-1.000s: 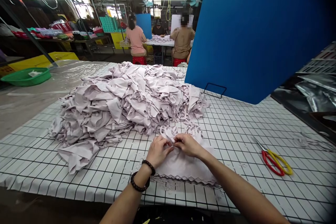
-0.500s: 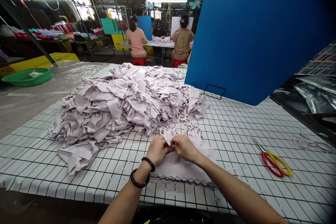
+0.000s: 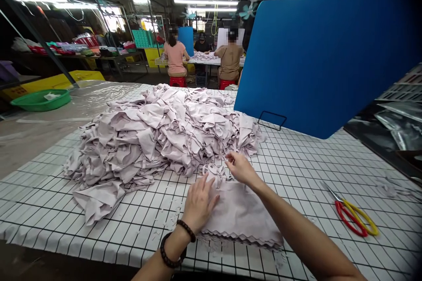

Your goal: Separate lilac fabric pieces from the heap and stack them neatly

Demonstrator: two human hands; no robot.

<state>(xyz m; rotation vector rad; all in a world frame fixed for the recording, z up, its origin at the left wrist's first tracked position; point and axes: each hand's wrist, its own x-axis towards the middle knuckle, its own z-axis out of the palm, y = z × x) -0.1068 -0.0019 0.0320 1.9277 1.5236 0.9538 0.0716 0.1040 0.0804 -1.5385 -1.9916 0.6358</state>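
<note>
My left hand lies with fingers spread on the left side of a flat stack of pale lilac cloth pieces, whose near edge is zigzag. My right hand is raised over the far edge of the stack, its fingers loosely bent and the tips apart. No cloth shows between them. Just beyond the stack, between the hands, sits a small heap of thin cloth strips. A large crumpled pile of the same lilac cloth rises farther back and to the left.
Scissors with red and yellow handles lie on the grid-patterned tablecloth at right. Behind them a big blue board leans on a black wire stand. A green basin is at far left. Several people sit at another table.
My hands have parted from their pinch on the cloth. The left has come down onto the stack; the right has moved up and away. The view has shifted slightly.
</note>
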